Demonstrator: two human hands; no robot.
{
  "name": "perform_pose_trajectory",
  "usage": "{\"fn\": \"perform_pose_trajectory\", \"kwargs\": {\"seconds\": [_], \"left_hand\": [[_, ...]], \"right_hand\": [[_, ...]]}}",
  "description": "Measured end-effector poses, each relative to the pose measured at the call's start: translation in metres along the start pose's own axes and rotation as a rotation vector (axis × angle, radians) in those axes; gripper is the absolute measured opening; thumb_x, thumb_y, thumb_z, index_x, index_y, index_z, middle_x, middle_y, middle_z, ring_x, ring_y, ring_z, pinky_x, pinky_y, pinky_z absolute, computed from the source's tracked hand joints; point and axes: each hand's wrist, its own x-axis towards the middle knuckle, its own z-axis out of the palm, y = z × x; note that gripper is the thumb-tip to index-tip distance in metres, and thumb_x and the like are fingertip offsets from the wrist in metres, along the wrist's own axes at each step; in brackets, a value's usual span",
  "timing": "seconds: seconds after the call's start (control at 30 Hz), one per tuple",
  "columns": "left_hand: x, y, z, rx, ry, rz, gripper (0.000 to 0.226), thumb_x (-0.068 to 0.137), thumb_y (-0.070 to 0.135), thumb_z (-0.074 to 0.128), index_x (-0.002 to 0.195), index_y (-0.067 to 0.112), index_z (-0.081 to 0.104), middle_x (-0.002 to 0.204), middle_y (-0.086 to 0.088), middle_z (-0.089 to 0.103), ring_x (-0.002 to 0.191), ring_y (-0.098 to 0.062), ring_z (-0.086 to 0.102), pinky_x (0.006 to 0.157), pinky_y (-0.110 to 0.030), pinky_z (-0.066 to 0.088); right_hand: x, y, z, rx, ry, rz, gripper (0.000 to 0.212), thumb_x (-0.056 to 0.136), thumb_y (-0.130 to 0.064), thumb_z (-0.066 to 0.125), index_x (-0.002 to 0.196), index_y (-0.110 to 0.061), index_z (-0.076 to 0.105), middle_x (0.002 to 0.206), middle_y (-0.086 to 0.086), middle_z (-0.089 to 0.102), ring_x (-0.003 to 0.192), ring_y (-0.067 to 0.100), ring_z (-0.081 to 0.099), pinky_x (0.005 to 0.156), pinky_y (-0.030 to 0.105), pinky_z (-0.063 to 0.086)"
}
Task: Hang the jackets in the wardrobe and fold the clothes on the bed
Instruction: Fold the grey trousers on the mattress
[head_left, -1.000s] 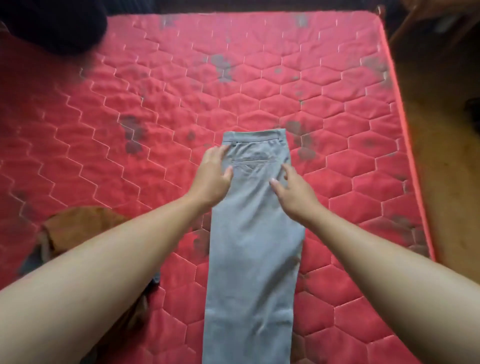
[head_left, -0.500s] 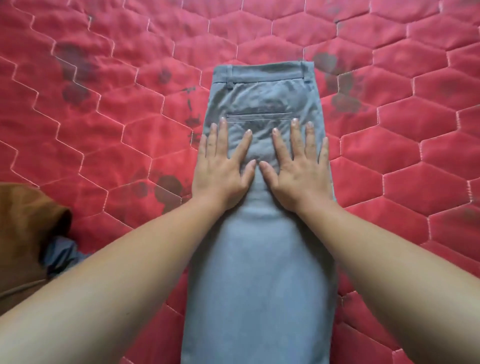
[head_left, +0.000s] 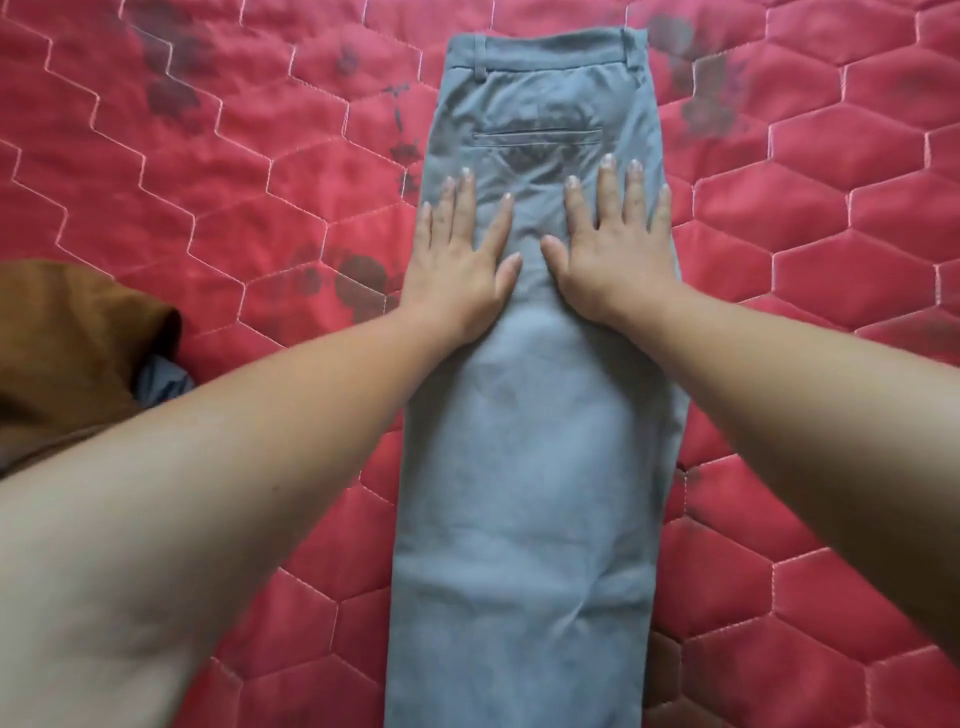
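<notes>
Grey trousers (head_left: 530, 467) lie flat on the red quilted mattress (head_left: 249, 187), folded lengthwise, waistband at the far end and a back pocket showing. My left hand (head_left: 462, 260) presses flat on their left side just below the pocket, fingers straight and spread. My right hand (head_left: 615, 244) presses flat on the right side at the same height, fingers straight. The two thumbs lie a little apart over the middle of the cloth. The trouser legs run out of the frame's bottom edge.
A brown garment (head_left: 67, 353) lies bunched at the left edge, with a bit of grey-blue cloth (head_left: 161, 382) sticking out under it. Dark stains mark the mattress to the left and right of the trousers.
Both hands went from touching the trousers' sides to lying flat on them, then slid a little apart. The view has closed in on the trousers.
</notes>
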Motion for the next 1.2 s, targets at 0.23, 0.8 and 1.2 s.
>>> {"fn": "perform_pose_trajectory", "kwargs": {"seconds": [0.23, 0.8, 1.2], "left_hand": [[-0.195, 0.023, 0.045, -0.022, 0.018, 0.208, 0.063, 0.101, 0.048, 0.034, 0.159, 0.024, 0.029, 0.166, -0.021, 0.012, 0.155, -0.034, 0.01, 0.124, -0.055, 0.011], [-0.303, 0.027, 0.072, -0.021, 0.062, 0.146, 0.066, 0.097, 0.049, 0.035, 0.159, 0.028, 0.028, 0.167, -0.017, 0.012, 0.155, -0.033, 0.009, 0.125, -0.051, 0.009], [-0.367, 0.049, 0.079, -0.1, 0.021, 0.008, 0.063, 0.102, 0.048, 0.029, 0.161, 0.027, 0.018, 0.168, -0.018, 0.002, 0.155, -0.034, -0.002, 0.124, -0.051, 0.004]], "right_hand": [[-0.217, -0.052, 0.065, 0.012, 0.142, -0.128, 0.063, 0.1, -0.04, 0.048, 0.154, -0.008, 0.041, 0.165, 0.019, 0.027, 0.154, 0.038, 0.02, 0.12, 0.067, 0.01], [-0.349, -0.057, 0.114, 0.077, 0.149, 0.0, 0.081, 0.096, -0.063, 0.032, 0.161, -0.014, 0.025, 0.17, 0.012, 0.012, 0.158, 0.026, 0.006, 0.122, 0.065, 0.006], [-0.398, -0.064, 0.128, 0.132, 0.154, -0.019, 0.077, 0.1, -0.058, 0.028, 0.161, -0.011, 0.023, 0.169, 0.016, 0.012, 0.157, 0.031, 0.007, 0.124, 0.06, 0.006]]}}
